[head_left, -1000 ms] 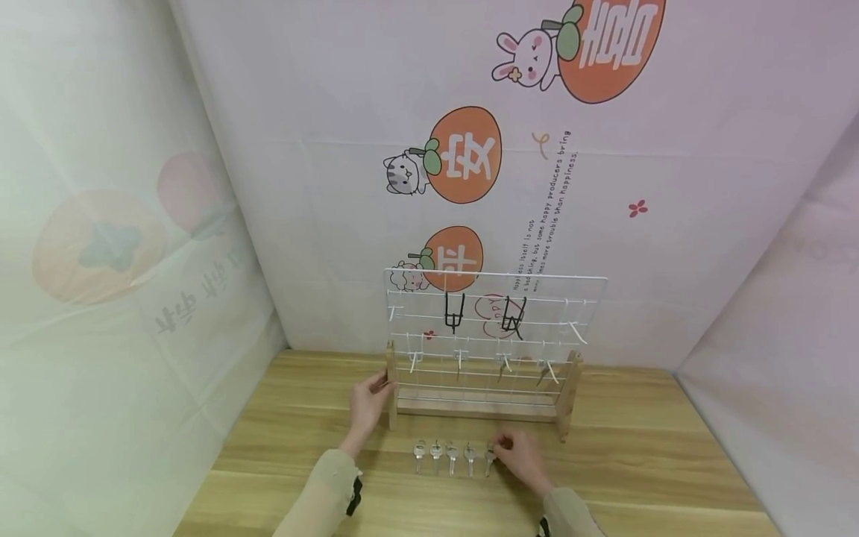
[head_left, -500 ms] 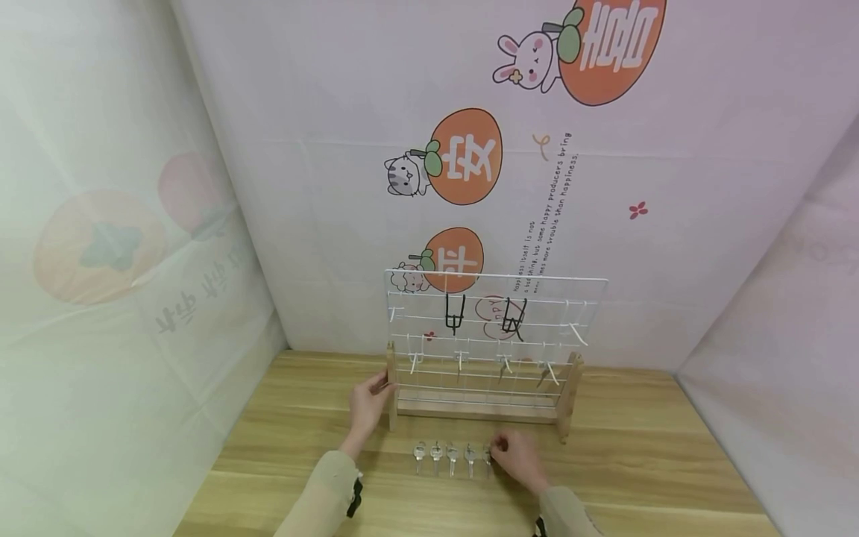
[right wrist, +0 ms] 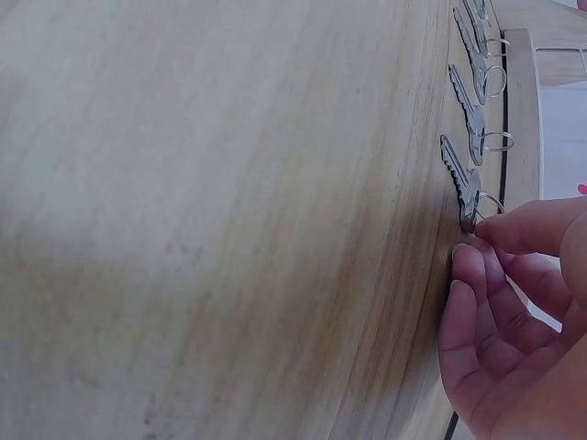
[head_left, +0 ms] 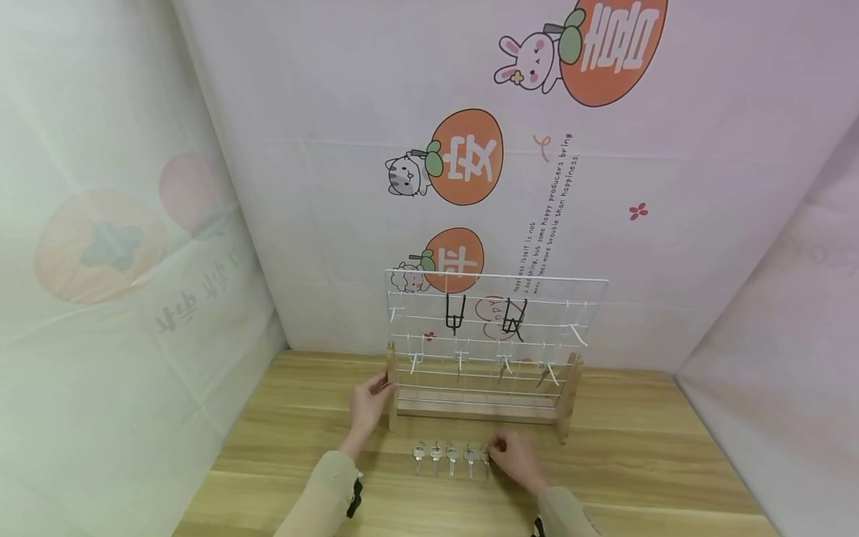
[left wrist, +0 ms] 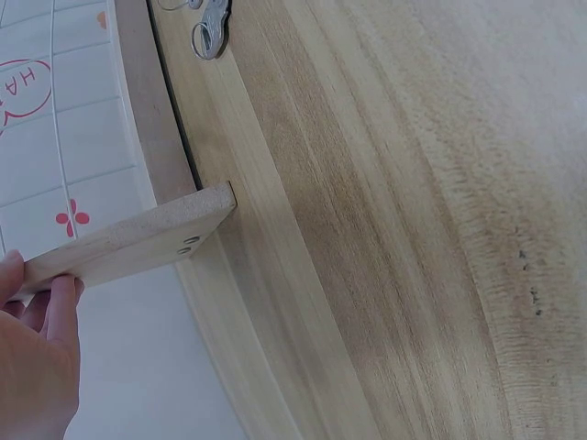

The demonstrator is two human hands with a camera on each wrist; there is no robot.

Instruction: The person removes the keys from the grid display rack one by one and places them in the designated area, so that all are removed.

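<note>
At the left end of the white wire rack [head_left: 429, 275], my left hand [head_left: 366, 407] grips the wooden upright [left wrist: 156, 236] between thumb and fingers. In front of the rack's wooden base, several silver keys [head_left: 436, 452] lie in a row, blades pointing toward me, each with a small ring. My right hand [head_left: 518, 455] is at the row's right end. Its thumb and index fingertip pinch the ring end of the last key [right wrist: 463, 188], whose blade lies along the tabletop. The other fingers are curled below, close over the wood.
Black hooks [head_left: 454, 321] hang high on the grid, and white hooks [head_left: 460, 359] sit lower down, with thin darker shapes at some of them. A second wooden upright [head_left: 568, 399] supports the right end. Behind the wood-grain table [head_left: 631, 447] rises a printed cloth backdrop [head_left: 335, 224].
My right hand has slid slightly left with the end key, bringing it nearer its neighbour. The left hand stays on the upright, and the rack has not moved.
</note>
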